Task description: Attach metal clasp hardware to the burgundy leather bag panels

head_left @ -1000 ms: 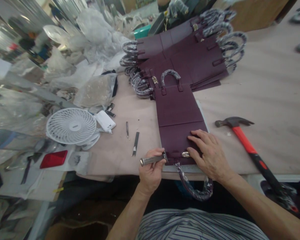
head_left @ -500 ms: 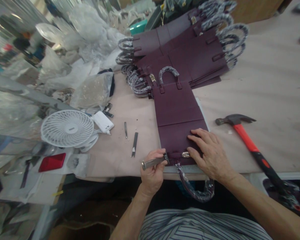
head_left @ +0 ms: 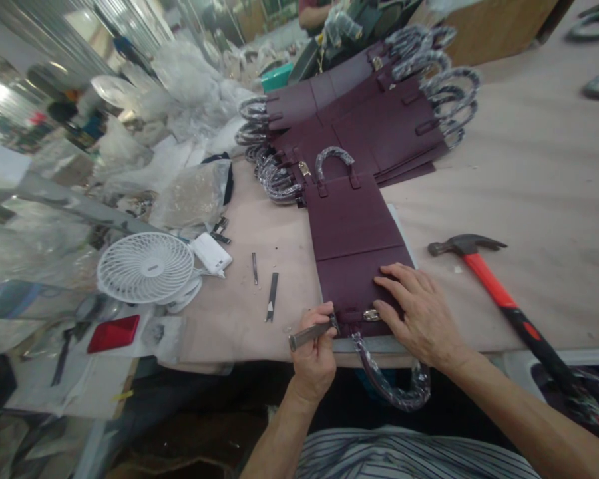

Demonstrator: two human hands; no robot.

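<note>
L hand (head_left: 314, 364) fingers closed round metal punch (head_left: 307, 338) at edge of burgundy bag panel (head_left: 357, 226); R hand (head_left: 426, 320) fingers part-spread on panel, gripping nothing; prob. positioning punch; next needs panel steady

Muted, soft light; left edge seemingly stretched, blurred.

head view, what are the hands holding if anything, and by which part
The left hand pinches a metal tool by the end nearest the maroon panel. The right hand lies spread on the panel, gripping nothing.
</note>
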